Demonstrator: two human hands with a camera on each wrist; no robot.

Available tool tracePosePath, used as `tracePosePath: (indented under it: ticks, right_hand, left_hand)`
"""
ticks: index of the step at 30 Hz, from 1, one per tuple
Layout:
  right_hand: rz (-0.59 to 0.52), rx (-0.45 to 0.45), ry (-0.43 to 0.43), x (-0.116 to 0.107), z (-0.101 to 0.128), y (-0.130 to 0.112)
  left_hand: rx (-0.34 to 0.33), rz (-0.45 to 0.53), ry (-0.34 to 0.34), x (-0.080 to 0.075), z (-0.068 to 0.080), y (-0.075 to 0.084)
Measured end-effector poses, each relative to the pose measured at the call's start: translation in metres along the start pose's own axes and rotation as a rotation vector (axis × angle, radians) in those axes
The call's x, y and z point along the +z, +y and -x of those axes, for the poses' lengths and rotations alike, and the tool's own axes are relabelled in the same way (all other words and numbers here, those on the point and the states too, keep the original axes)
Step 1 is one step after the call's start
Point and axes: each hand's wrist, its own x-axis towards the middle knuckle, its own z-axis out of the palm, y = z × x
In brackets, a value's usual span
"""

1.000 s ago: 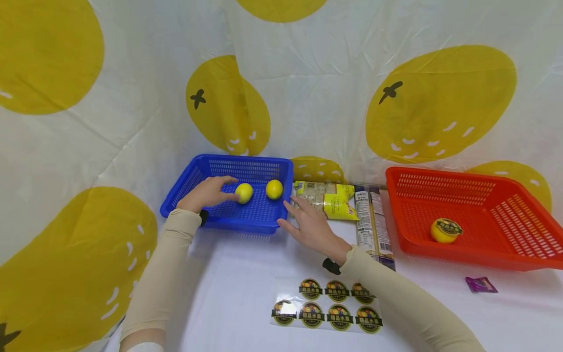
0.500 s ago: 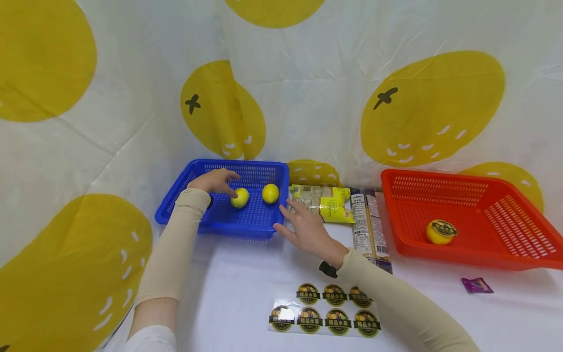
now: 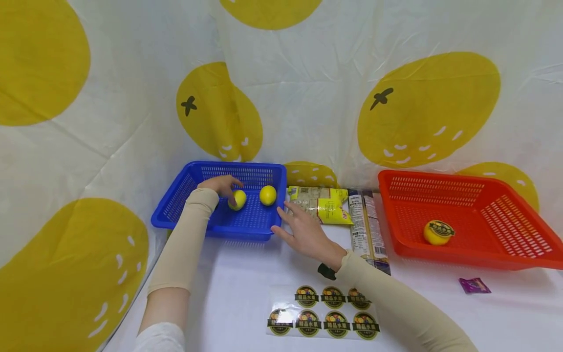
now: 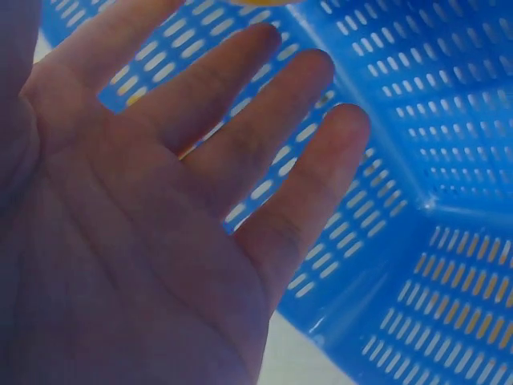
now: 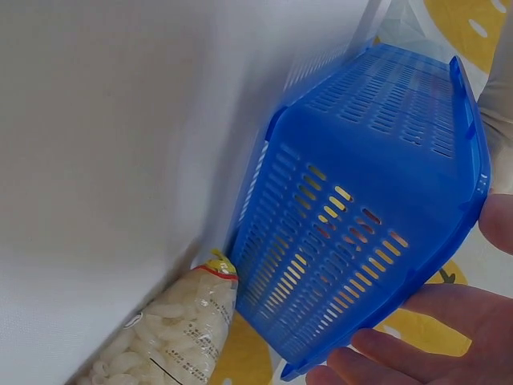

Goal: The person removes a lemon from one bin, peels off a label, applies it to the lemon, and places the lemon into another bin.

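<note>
In the head view my left hand (image 3: pixel 221 187) reaches into the blue plastic basket (image 3: pixel 246 234), its thumb and a finger at the near lemon (image 3: pixel 239 201). The left wrist view has several fingers (image 4: pixel 264 120) spread and nearly straight above the slotted floor, with a yellow edge of fruit at the top. A second lemon (image 3: pixel 268 195) lies to the right in the same basket. My right hand (image 3: pixel 308 235) is at the basket's right rim, fingers extended; the right wrist view places its fingertips (image 5: pixel 373 343) along that rim.
Right of the blue basket lie a yellow bag (image 3: pixel 323 203) and a long printed packet (image 3: pixel 368 227). A red basket (image 3: pixel 396 234) holds a lemon with a label (image 3: pixel 436 233). Nearer are a sheet of round stickers (image 3: pixel 322 311) and a small purple packet (image 3: pixel 474 285).
My left hand has moved slightly right and deeper around the near lemon, which has tilted a little. My right hand stays at the basket's rim. The head view has shifted slightly.
</note>
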Motion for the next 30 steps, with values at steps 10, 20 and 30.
tracePosePath:
  ticks: [10, 20, 30]
  right_hand:
    - [-0.007, 0.018, -0.008, 0.000, 0.002, -0.002]
    - [-0.020, 0.017, -0.006, -0.002, 0.004, -0.003]
    - [-0.028, 0.008, 0.004, 0.000, 0.004, -0.001]
  left_hand:
    - [-0.073, 0.048, -0.014, 0.008, 0.000, 0.001]
    - [-0.061, 0.066, 0.019, 0.011, -0.001, 0.000]
    - [-0.020, 0.056, 0.066, 0.017, -0.002, -0.001]
